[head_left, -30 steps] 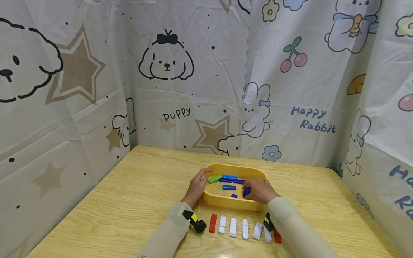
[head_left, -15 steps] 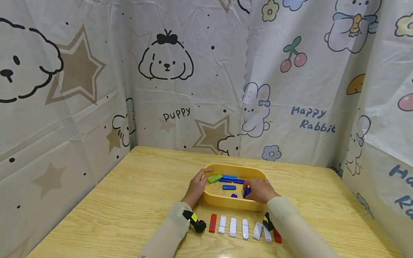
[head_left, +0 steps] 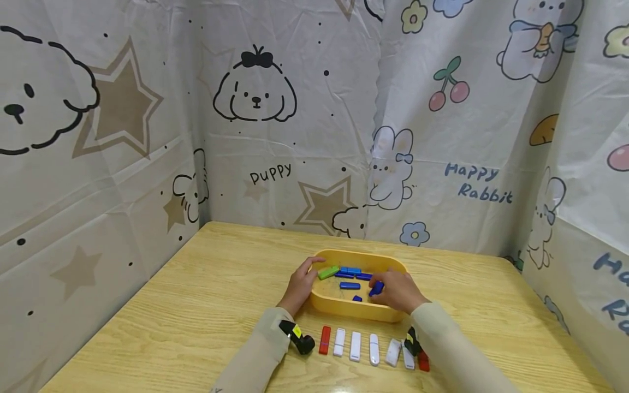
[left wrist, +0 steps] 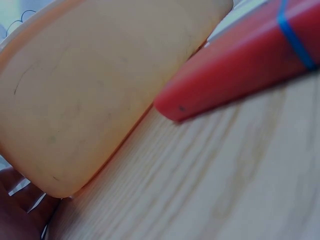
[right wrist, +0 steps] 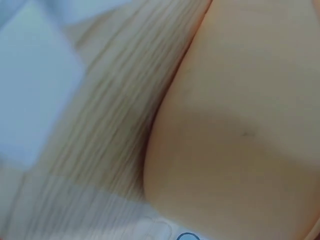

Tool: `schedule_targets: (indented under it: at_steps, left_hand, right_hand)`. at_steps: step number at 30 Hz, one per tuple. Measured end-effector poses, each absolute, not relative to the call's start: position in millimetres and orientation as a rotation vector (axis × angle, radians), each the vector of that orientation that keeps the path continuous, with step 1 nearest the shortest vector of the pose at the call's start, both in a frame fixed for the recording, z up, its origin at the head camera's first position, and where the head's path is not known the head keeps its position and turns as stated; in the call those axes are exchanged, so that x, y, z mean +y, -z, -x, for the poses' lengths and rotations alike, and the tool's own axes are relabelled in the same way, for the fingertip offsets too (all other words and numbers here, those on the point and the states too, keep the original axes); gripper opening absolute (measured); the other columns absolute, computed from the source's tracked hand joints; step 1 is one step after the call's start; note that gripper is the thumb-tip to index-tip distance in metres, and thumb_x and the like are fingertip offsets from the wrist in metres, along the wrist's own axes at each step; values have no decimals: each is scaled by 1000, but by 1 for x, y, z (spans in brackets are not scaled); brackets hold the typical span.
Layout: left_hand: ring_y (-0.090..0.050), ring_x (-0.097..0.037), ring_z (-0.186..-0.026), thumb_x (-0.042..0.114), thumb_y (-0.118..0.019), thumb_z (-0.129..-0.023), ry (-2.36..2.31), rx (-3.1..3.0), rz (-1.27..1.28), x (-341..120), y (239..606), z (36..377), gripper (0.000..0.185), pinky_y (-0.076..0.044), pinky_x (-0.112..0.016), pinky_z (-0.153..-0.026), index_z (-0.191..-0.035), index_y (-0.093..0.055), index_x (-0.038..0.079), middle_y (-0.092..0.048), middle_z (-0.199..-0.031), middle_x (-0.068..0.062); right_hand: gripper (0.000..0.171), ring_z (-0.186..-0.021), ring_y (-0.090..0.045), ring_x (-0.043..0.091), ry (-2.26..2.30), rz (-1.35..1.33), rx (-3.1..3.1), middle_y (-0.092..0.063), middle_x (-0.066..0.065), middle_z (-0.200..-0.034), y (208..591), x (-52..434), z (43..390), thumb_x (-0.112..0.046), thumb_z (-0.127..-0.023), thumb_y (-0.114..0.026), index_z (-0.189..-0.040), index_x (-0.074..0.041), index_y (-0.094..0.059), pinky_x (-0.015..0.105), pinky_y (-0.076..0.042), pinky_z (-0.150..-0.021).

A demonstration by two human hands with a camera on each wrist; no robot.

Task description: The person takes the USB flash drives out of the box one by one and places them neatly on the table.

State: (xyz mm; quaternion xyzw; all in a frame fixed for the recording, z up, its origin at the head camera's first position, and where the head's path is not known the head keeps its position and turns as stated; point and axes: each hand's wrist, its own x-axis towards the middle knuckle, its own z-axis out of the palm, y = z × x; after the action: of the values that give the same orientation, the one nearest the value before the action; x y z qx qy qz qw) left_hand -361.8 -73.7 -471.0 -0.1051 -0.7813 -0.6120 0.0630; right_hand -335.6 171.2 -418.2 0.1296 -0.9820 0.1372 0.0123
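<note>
Head view: a yellow tray [head_left: 344,310] sits mid-table. The left hand [head_left: 300,284] grips the tray's left rim, fingers curled over the edge. The right hand [head_left: 397,290] is inside the tray at its right end, pinching a dark blue piece [head_left: 377,288]. More blue pieces [head_left: 349,285] and one green piece [head_left: 327,272] lie on the tray floor. Just in front of the tray, a row of small pieces lies on the table: a red piece [head_left: 324,340] at the left end, white pieces [head_left: 355,346] in the middle, another red one [head_left: 423,361] at the right end, partly behind the right wrist.

Left wrist view: very close. Tray's outer wall [left wrist: 90,100], with the red piece [left wrist: 240,65] just beside it; a blue line shows across that piece, not seen from above. Skin at the lower left corner.

Right wrist view: blurred. Tray wall [right wrist: 240,125] and a white piece [right wrist: 35,100] on the wood; the hand's hold is not visible here.

Surface: light wood-grain table [head_left: 196,305]. Room: cartoon curtains [head_left: 265,109] with puppies, rabbits and stars enclose three sides.
</note>
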Motion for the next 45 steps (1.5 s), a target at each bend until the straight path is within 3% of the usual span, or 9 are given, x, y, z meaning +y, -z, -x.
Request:
schedule_targets:
  at_steps: [5, 14, 26, 33, 37, 41, 45]
  left_hand:
    - [-50, -29, -113, 12, -38, -97, 1865, -2358, 324, -74, 472, 361, 34, -51, -31, -66, -125, -58, 18, -44, -145, -12]
    - [-51, -28, -112, 12, -39, -97, 1852, -2350, 323, -74, 472, 362, 34, -50, -29, -63, -123, -59, 19, -46, -144, -10]
    - [-48, -26, -118, 12, -41, -96, 1810, -2362, 320, -76, 473, 363, 34, -50, -37, -78, -123, -59, 19, -48, -142, -8]
    - [-46, -27, -125, 14, -41, -96, 1803, -2366, 313, -75, 472, 365, 33, -44, -45, -95, -123, -60, 21, -49, -142, -7]
    - [-47, -27, -121, 14, -40, -97, 1813, -2372, 309, -75, 472, 365, 34, -46, -45, -92, -123, -59, 21, -48, -143, -8]
    - [-45, -27, -126, 14, -40, -97, 1819, -2377, 295, -75, 470, 363, 34, -43, -47, -98, -123, -59, 21, -47, -143, -7]
    - [-44, -28, -127, 12, -41, -96, 1811, -2367, 300, -75, 470, 362, 34, -39, -49, -101, -123, -60, 20, -49, -142, -8]
  right_hand:
    - [22, -79, -47, 19, -517, -450, -2999, -55, 0, -86, 418, 176, 335, -29, -76, -81, -94, -19, -72, 36, -41, -73]
    - [22, -81, -50, 19, -564, -642, -2830, -58, -1, -89, 410, 173, 326, -28, -77, -80, -95, -18, -74, 35, -44, -74]
    - [21, -81, -52, 12, -578, -957, -2541, -58, -5, -92, 393, 140, 283, -29, -75, -81, -95, -25, -75, 30, -48, -74]
    - [21, -81, -49, 7, -640, -1131, -2486, -56, -10, -91, 395, 129, 256, -28, -77, -80, -96, -27, -73, 26, -45, -72]
    - [22, -81, -48, 5, -642, -1186, -2488, -55, -12, -92, 399, 124, 244, -30, -77, -79, -98, -30, -73, 27, -42, -73]
    - [22, -86, -47, 4, -644, -1195, -2554, -53, -14, -97, 403, 122, 236, -31, -79, -78, -101, -30, -73, 29, -39, -75]
    - [27, -90, -50, 6, -701, -1227, -2612, -55, -13, -101, 408, 121, 233, -31, -79, -78, -105, -26, -71, 29, -43, -80]
